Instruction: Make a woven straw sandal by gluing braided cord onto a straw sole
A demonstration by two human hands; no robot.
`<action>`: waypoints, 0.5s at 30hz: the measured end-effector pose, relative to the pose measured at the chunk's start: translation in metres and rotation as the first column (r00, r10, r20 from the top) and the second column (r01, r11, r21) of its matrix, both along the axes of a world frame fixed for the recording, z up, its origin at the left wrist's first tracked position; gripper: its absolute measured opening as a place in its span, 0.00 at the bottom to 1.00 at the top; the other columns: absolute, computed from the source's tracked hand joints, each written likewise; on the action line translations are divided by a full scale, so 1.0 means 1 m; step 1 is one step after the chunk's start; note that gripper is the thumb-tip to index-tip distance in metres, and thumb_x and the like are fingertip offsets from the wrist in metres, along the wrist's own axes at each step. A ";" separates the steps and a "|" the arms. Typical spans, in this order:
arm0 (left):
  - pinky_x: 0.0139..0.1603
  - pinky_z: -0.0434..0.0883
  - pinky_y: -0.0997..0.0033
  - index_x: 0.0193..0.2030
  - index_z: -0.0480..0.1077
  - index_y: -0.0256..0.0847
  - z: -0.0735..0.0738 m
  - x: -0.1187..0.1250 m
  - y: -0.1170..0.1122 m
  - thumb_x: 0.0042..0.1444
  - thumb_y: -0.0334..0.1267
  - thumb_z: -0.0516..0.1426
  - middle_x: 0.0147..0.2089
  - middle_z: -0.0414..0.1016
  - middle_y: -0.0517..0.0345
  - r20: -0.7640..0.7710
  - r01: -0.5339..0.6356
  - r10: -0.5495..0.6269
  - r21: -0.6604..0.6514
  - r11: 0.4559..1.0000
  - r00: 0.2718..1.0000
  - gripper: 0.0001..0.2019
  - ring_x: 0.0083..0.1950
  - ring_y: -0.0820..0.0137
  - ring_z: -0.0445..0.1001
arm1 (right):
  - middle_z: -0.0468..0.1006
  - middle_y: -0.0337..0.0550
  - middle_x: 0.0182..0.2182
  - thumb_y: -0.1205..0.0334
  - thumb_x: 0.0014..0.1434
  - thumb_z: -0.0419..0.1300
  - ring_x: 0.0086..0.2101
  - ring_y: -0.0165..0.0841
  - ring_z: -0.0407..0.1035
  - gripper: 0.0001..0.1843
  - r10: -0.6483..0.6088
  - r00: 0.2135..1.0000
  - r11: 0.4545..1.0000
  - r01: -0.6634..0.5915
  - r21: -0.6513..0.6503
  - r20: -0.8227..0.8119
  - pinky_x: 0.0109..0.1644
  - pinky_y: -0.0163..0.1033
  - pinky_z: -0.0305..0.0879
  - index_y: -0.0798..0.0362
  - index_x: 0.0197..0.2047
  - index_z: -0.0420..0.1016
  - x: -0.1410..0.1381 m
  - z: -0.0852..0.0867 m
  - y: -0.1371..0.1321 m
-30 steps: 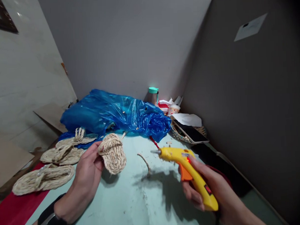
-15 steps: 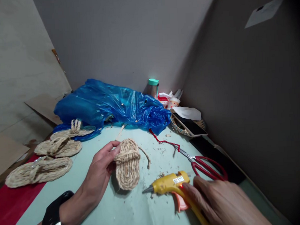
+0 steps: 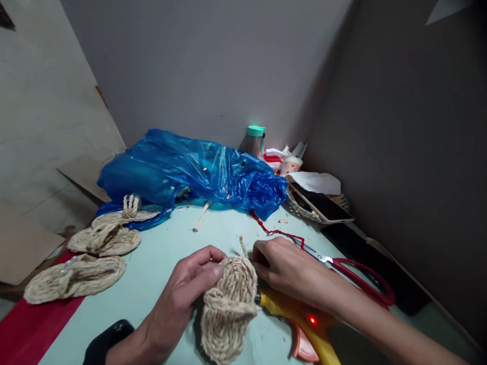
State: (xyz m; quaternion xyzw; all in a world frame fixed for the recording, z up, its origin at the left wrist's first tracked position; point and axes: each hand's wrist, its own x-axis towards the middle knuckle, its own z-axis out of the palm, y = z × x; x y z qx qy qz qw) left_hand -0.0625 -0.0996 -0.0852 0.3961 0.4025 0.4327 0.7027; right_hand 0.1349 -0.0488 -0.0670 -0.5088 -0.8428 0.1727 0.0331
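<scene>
A small woven straw slipper (image 3: 229,317) with a braided strap across it is tilted up over the table. My left hand (image 3: 187,287) grips its upper left edge, thumb on the front. At its upper right edge is my right hand (image 3: 277,259), fingers curled together; what they pinch is hidden. A loose straw cord (image 3: 243,246) sticks up between the hands, behind the slipper's top. Below my right forearm lies a yellow glue gun (image 3: 289,308) with a lit red light and an orange trigger; its nozzle is beside the slipper's right edge.
Red-handled scissors (image 3: 362,271) with red cord by the blades lie at right. Behind are a blue plastic bag (image 3: 186,169), a bottle (image 3: 255,141), a paper cup (image 3: 291,164) and a basket (image 3: 303,209) holding a phone (image 3: 323,203). Several straw slippers (image 3: 76,278) rest at left.
My right hand has let go of the glue gun and moved up and left to the slipper's edge. My left hand has brought the slipper right and closer. The view has shifted slightly.
</scene>
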 end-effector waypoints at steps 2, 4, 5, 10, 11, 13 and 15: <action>0.34 0.62 0.72 0.39 0.69 0.41 -0.001 0.001 -0.001 0.58 0.44 0.59 0.31 0.72 0.59 -0.028 0.016 -0.015 0.028 0.999 0.999 0.09 0.32 0.72 0.66 | 0.76 0.42 0.27 0.63 0.62 0.55 0.27 0.30 0.66 0.09 -0.014 0.999 1.000 0.013 -0.017 -0.030 0.29 0.34 0.51 0.54 0.32 0.74 0.003 -0.001 -0.002; 0.33 0.61 0.72 0.39 0.69 0.41 -0.001 0.003 -0.003 0.58 0.44 0.59 0.31 0.71 0.59 -0.057 0.010 -0.007 0.055 0.998 0.998 0.09 0.32 0.71 0.66 | 0.75 0.43 0.28 0.63 0.62 0.55 0.27 0.30 0.65 0.08 -0.032 0.998 0.999 0.031 -0.028 -0.054 0.29 0.34 0.51 0.54 0.33 0.73 0.004 -0.002 -0.004; 0.32 0.61 0.72 0.38 0.69 0.41 -0.001 0.004 -0.004 0.58 0.45 0.59 0.30 0.70 0.60 -0.071 0.003 0.002 0.067 0.998 0.997 0.10 0.31 0.72 0.66 | 0.75 0.43 0.28 0.64 0.62 0.56 0.27 0.30 0.65 0.07 -0.039 0.997 0.999 0.037 -0.029 -0.067 0.30 0.34 0.51 0.55 0.33 0.73 0.004 -0.003 -0.005; 0.30 0.59 0.73 0.36 0.70 0.41 0.003 0.005 -0.008 0.57 0.46 0.59 0.28 0.68 0.61 -0.134 0.017 -0.002 0.117 0.993 0.991 0.10 0.29 0.73 0.63 | 0.73 0.42 0.27 0.69 0.58 0.57 0.28 0.30 0.63 0.06 -0.044 0.975 0.999 0.040 -0.024 -0.220 0.33 0.36 0.53 0.55 0.29 0.70 0.006 0.000 -0.002; 0.30 0.59 0.73 0.36 0.70 0.41 0.003 0.004 -0.008 0.57 0.46 0.59 0.28 0.68 0.61 -0.136 0.026 -0.009 0.126 0.992 0.991 0.10 0.29 0.73 0.63 | 0.73 0.41 0.26 0.68 0.59 0.57 0.28 0.30 0.63 0.05 -0.050 0.961 0.999 0.044 -0.029 -0.273 0.33 0.36 0.54 0.55 0.30 0.69 0.008 0.004 -0.001; 0.31 0.59 0.73 0.37 0.69 0.41 0.003 0.004 -0.008 0.58 0.47 0.58 0.28 0.68 0.61 -0.133 0.037 -0.019 0.137 0.990 0.991 0.11 0.29 0.73 0.64 | 0.72 0.39 0.27 0.63 0.64 0.54 0.27 0.29 0.64 0.06 -0.072 0.917 0.997 0.057 -0.050 -0.392 0.31 0.34 0.58 0.54 0.34 0.68 0.013 0.013 -0.002; 0.30 0.59 0.72 0.37 0.69 0.41 0.003 0.003 -0.009 0.58 0.47 0.58 0.28 0.68 0.61 -0.138 0.043 -0.024 0.138 0.990 0.990 0.11 0.29 0.72 0.63 | 0.72 0.38 0.28 0.57 0.65 0.54 0.26 0.28 0.65 0.08 -0.145 0.787 0.986 0.066 -0.152 -0.600 0.27 0.32 0.60 0.53 0.37 0.67 0.015 0.021 -0.008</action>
